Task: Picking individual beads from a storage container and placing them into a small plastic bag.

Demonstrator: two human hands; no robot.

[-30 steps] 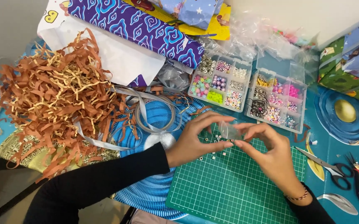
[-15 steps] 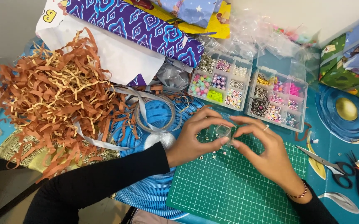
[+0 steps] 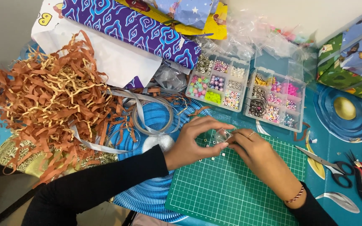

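Both hands' fingers point(image 3: 226, 144) pinch small clear packet point(image 3: 221, 135) over green mat point(image 3: 235, 188).

A heap of brown and tan shredded paper strips point(image 3: 51, 96) lay at the left, beside a purple roll of wrapping paper with blue cloud pattern point(image 3: 130, 31). Two clear plastic compartment boxes of coloured beads point(image 3: 248, 90) stood side by side above a green gridded cutting mat point(image 3: 231, 188). Black-handled scissors point(image 3: 329, 164) rested at the right.
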